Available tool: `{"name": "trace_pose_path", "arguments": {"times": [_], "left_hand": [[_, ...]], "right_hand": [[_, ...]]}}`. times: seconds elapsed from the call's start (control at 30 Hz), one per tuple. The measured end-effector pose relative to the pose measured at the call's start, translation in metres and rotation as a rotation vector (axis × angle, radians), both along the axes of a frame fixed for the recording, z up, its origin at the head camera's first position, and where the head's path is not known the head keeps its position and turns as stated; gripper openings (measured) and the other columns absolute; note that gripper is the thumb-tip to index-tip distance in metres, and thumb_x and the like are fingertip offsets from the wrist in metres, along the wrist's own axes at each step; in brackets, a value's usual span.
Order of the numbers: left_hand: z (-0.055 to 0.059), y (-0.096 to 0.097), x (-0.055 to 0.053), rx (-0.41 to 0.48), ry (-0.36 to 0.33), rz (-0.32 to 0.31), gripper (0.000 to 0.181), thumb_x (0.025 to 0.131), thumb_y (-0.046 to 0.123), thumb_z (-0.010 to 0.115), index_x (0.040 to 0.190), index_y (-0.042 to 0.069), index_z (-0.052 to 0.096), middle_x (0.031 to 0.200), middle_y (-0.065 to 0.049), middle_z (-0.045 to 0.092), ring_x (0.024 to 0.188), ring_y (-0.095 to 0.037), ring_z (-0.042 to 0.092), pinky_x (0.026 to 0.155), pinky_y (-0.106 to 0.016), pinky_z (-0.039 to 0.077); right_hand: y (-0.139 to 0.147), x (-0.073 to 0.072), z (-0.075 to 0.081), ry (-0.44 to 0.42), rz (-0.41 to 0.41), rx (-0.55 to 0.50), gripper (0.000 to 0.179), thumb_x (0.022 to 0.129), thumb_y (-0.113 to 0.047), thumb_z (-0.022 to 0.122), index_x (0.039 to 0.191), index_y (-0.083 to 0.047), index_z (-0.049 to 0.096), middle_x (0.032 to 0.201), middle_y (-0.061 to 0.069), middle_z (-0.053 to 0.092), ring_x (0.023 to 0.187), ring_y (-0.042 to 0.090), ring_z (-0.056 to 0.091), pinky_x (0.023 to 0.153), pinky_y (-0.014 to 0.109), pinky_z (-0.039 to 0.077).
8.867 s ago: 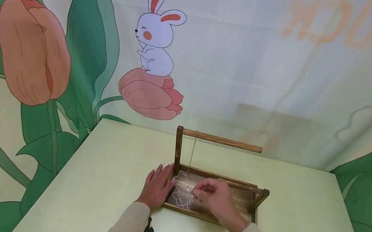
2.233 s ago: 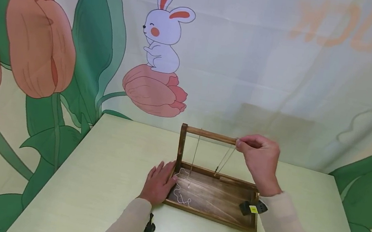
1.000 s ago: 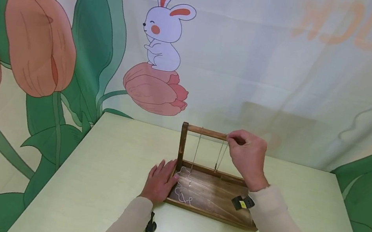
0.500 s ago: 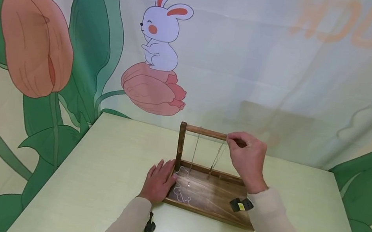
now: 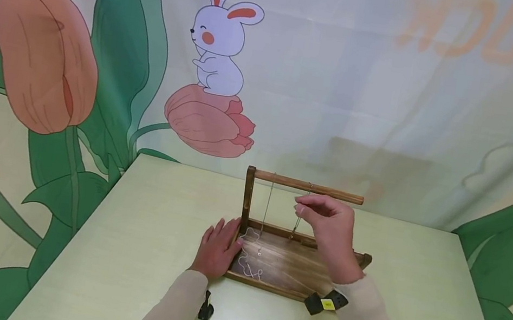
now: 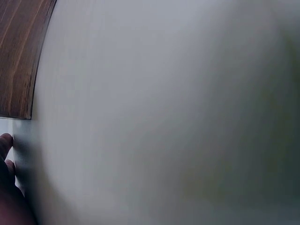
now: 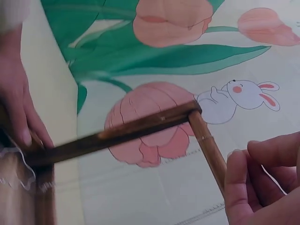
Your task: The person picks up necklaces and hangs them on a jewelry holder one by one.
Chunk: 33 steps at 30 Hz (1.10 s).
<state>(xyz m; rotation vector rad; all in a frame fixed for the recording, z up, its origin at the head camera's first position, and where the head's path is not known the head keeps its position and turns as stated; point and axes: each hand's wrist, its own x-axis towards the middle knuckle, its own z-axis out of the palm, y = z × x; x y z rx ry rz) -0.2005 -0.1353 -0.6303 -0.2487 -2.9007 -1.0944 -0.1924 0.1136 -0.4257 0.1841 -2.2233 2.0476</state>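
Note:
A dark wooden jewelry stand (image 5: 247, 197) has a shallow tray (image 5: 263, 288) below and a horizontal bar (image 5: 340, 195) with a free right end. One thin chain necklace (image 5: 268, 202) hangs near the upright. A second, looped necklace (image 5: 296, 224) hangs further right on the bar. My left hand (image 5: 217, 247) lies on the tabletop with its fingers along the tray's left end. My right hand (image 5: 328, 227) hovers just in front of the second necklace. In the right wrist view its fingers (image 7: 237, 176) are loosely bent, with nothing visible between them and the thumb.
White string (image 5: 248, 269) lies loosely in the tray's left part, by a small shiny pendant (image 5: 259, 254). A shorter post (image 5: 364, 260) stands at the tray's right end. Behind the pale table (image 5: 146, 210) hangs a printed curtain (image 5: 297, 78) with tulips and a rabbit.
Earlier my right hand was in the tray and only one necklace hung. The second necklace came onto the bar and moved left; my right hand has just let go and dropped lower.

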Motion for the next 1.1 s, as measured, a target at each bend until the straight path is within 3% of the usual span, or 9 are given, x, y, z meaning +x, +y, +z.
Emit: {"name": "trace_pose_path", "arguments": {"times": [0.17,0.27,0.37,0.5,0.6,0.77,0.93,1.1], "left_hand": [[0.000,0.000,0.000,0.001,-0.002,0.005,0.061,0.111,0.040,0.044,0.166,0.021,0.028,0.171,-0.007,0.036,0.163,-0.036,0.020,0.132,-0.057,0.009],[0.001,-0.001,0.001,0.003,0.003,0.006,0.060,0.111,0.040,0.044,0.166,0.021,0.029,0.170,-0.008,0.037,0.163,-0.037,0.020,0.132,-0.058,0.010],[0.002,-0.001,0.001,0.002,0.005,0.007,0.060,0.110,0.040,0.044,0.166,0.021,0.030,0.170,-0.008,0.038,0.162,-0.037,0.021,0.132,-0.059,0.011],[0.002,0.000,0.001,0.008,0.007,0.005,0.060,0.110,0.040,0.044,0.165,0.021,0.031,0.169,-0.008,0.039,0.162,-0.038,0.022,0.132,-0.059,0.011],[0.002,0.000,0.001,0.013,0.009,0.001,0.060,0.110,0.041,0.044,0.165,0.021,0.031,0.169,-0.009,0.039,0.162,-0.038,0.022,0.132,-0.058,0.011],[0.003,0.000,0.000,0.011,0.014,-0.002,0.060,0.111,0.040,0.044,0.165,0.021,0.030,0.169,-0.009,0.038,0.162,-0.039,0.022,0.132,-0.058,0.011],[0.004,-0.001,-0.002,0.017,0.023,0.015,0.059,0.110,0.039,0.045,0.164,0.020,0.032,0.169,-0.006,0.039,0.161,-0.038,0.023,0.132,-0.058,0.012],[0.004,-0.001,-0.001,0.010,0.001,0.011,0.059,0.110,0.039,0.045,0.165,0.020,0.032,0.169,-0.005,0.039,0.162,-0.037,0.023,0.132,-0.058,0.012]], "right_hand": [[-0.007,0.008,-0.007,-0.134,0.124,-0.113,0.023,0.093,-0.003,0.076,0.114,0.004,0.074,0.102,-0.001,0.080,0.094,0.016,0.078,0.091,0.033,0.064],[-0.015,0.013,-0.015,-0.163,0.189,-0.151,0.026,0.094,0.002,0.072,0.119,0.006,0.071,0.103,-0.001,0.080,0.096,0.017,0.078,0.092,0.035,0.064],[-0.023,0.020,-0.032,-0.167,0.277,-0.154,0.030,0.095,0.005,0.068,0.125,0.007,0.068,0.108,0.004,0.080,0.098,0.016,0.078,0.094,0.035,0.063],[-0.030,0.029,-0.065,-0.150,0.380,-0.097,0.034,0.097,0.005,0.066,0.131,0.007,0.065,0.120,0.020,0.075,0.104,0.016,0.076,0.093,0.031,0.063],[-0.030,0.029,-0.088,-0.154,0.388,-0.053,0.036,0.096,0.006,0.065,0.132,0.007,0.065,0.124,0.031,0.070,0.108,0.022,0.074,0.092,0.033,0.063],[-0.025,0.018,-0.114,-0.193,0.341,0.056,0.036,0.096,0.006,0.066,0.132,-0.002,0.069,0.125,0.029,0.070,0.115,0.033,0.072,0.094,0.029,0.062],[-0.024,0.005,-0.124,-0.182,0.380,0.167,0.037,0.098,0.003,0.065,0.134,-0.007,0.069,0.128,0.027,0.070,0.120,0.040,0.068,0.093,0.022,0.060],[-0.024,-0.005,-0.132,-0.192,0.401,0.238,0.039,0.096,0.006,0.064,0.134,0.000,0.067,0.126,0.029,0.070,0.118,0.045,0.067,0.092,0.027,0.060]]}}
